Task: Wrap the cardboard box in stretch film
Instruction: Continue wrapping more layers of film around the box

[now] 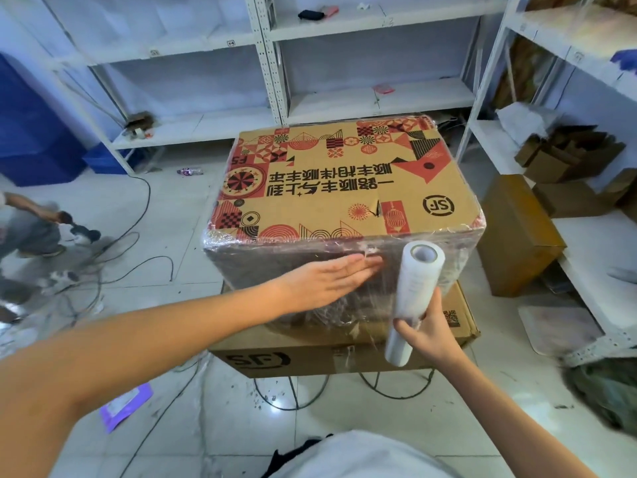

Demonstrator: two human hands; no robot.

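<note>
The left hand (327, 277) lies flat on the box's (344, 188) filmed near side, while the right hand (429, 331) grips the near-upright film roll (415, 298) just at its three o'clock.

Cardboard box (344, 188) sits on flat box (310, 353), shelves (275, 63) behind.

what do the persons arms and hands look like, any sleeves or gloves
Both arms are bare from the frame edge down to the wrist, with no sleeves in view. The left hand and right hand wear no gloves, and no rings, watch or wristbands show.
</note>
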